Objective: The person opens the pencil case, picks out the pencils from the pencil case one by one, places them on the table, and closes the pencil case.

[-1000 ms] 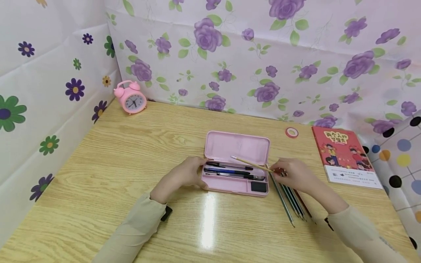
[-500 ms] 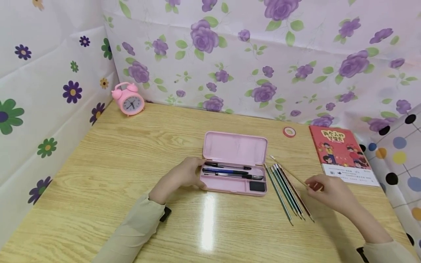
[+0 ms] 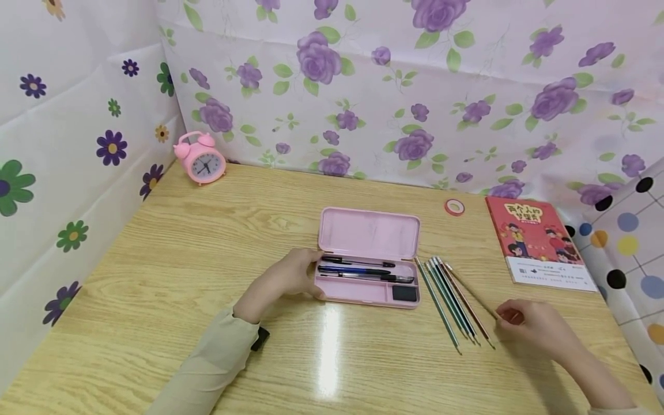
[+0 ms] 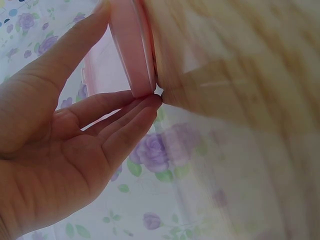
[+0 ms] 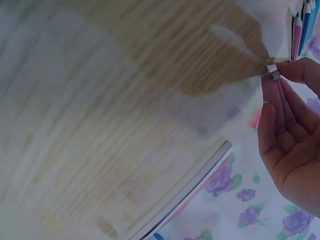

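My left hand (image 3: 290, 275) grips the left end of an open pink pencil case (image 3: 368, 233), thumb at the front and fingers behind. The case's end shows between them in the left wrist view. Inside it lie several pens (image 3: 355, 270) and a black eraser (image 3: 404, 293). Low over the table, to the right of several sharpened pencils (image 3: 455, 301), my right hand (image 3: 536, 325) pinches one end of a yellowish pencil (image 3: 473, 291). That pencil slants up-left, its other end beside the row's eraser ends. Whether it touches the table I cannot tell.
A red-and-white book (image 3: 539, 242) lies at the right, beyond my right hand. Near the back is a roll of pink tape (image 3: 455, 207). A pink alarm clock (image 3: 203, 162) stands in the far left corner. Floral sheets (image 3: 290, 75) hang around the wooden table (image 3: 218, 230).
My right hand has carried the yellowish pencil from over the case to the right and nearer me, past the other pencils. The left hand keeps its place on the case; the view has shifted slightly.
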The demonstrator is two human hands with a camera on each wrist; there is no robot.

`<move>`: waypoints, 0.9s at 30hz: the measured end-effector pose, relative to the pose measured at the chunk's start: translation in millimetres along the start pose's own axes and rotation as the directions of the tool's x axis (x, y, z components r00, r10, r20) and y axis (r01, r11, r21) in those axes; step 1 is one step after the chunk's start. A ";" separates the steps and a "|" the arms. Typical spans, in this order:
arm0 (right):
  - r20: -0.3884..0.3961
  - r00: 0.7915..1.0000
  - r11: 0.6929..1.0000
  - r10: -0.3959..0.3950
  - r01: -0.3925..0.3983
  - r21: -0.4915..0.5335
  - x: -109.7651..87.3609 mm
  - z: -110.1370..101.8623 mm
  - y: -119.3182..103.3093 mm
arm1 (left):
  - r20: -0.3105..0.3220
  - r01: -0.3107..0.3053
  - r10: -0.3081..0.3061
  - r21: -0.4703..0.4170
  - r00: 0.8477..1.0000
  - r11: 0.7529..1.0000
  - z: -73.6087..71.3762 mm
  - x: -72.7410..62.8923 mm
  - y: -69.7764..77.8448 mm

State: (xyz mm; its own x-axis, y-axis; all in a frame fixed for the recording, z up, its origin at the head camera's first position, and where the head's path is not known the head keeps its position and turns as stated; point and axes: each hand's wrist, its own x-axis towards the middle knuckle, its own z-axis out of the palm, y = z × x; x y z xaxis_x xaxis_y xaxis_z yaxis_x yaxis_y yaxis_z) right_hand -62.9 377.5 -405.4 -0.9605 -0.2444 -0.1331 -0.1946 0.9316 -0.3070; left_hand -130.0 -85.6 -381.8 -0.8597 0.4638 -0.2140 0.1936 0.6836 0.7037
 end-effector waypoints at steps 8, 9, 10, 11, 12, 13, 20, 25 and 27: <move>0.033 0.999 0.996 0.027 -0.030 0.085 2.7 3.7 -13.7 | 0.003 -0.009 0.009 0.014 1.000 1.000 0.5 1.4 -2.2; 0.037 0.999 0.995 0.024 -0.028 0.093 2.8 3.6 -15.5 | 0.003 -0.009 0.009 0.016 1.000 1.000 0.7 1.8 -2.7; 0.045 0.999 0.995 0.020 -0.025 0.101 2.9 3.9 -16.6 | 0.003 -0.008 0.008 0.016 1.000 1.000 0.9 1.8 -2.8; 0.052 0.998 0.994 0.022 -0.028 0.108 3.1 4.2 -17.2 | -0.001 -0.009 0.009 0.014 1.000 1.000 0.8 1.7 -2.9; 0.055 0.998 0.993 0.022 -0.028 0.116 3.3 4.5 -17.6 | -0.002 -0.005 0.005 0.016 1.000 1.000 0.9 1.7 -3.2; 0.058 0.998 0.992 0.022 -0.029 0.123 3.4 5.0 -17.8 | -0.003 -0.002 0.002 0.016 1.000 1.000 0.9 1.6 -3.4; 0.093 0.996 0.986 0.016 -0.031 0.162 5.4 2.4 -18.9 | -0.001 0.006 -0.006 0.025 1.000 1.000 0.4 0.5 -3.3; 0.122 0.993 0.983 0.006 -0.029 0.184 8.2 -1.8 -19.7 | -0.003 0.008 -0.008 0.016 1.000 1.000 0.4 0.5 -2.2; 0.133 0.991 0.983 0.007 -0.032 0.183 9.1 -3.0 -19.7 | -0.001 0.011 -0.011 0.014 1.000 1.000 0.4 0.7 -1.5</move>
State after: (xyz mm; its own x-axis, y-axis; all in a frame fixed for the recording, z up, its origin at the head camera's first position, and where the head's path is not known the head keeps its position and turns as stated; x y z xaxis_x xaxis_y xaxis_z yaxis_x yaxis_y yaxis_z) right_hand -68.4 357.7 -397.8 -0.9270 -0.2713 -0.2590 -0.1243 0.8737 -0.4704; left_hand -130.7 -86.1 -383.2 -0.8622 0.4556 -0.2216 0.1902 0.6965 0.6918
